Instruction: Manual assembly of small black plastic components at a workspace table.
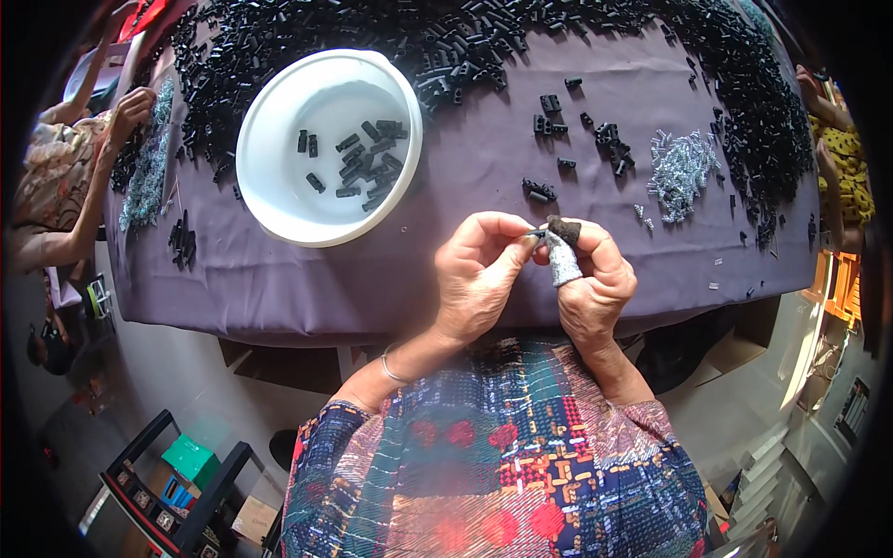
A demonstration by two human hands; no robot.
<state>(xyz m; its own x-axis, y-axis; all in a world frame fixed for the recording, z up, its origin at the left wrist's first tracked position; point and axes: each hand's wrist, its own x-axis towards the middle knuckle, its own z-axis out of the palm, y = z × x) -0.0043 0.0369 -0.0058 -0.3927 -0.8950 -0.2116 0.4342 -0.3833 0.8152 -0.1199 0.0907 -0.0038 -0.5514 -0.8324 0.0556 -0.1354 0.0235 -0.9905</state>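
Observation:
Over the near part of the purple cloth, my left hand (pixel 477 272) and my right hand (pixel 595 277) meet fingertip to fingertip. Between them they pinch a small black plastic piece (pixel 538 234), mostly hidden by the fingers. A light grey cloth cover (pixel 563 260) wraps my right thumb, and a dark brown cover (pixel 565 230) sits on a finger of that hand. Just beyond the fingertips lies a group of black pieces (pixel 538 191). To the left, a white basin (pixel 263 200) holds several black pieces (pixel 370 163).
Black pieces (pixel 363 26) heap along the far side, more (pixel 758 121) on the right. Small shiny metal parts (pixel 684 172) lie in a pile at right. People sit at both sides, one hand (pixel 132 110) on the left. The purple tablecloth (pixel 279 288) drops at the near edge.

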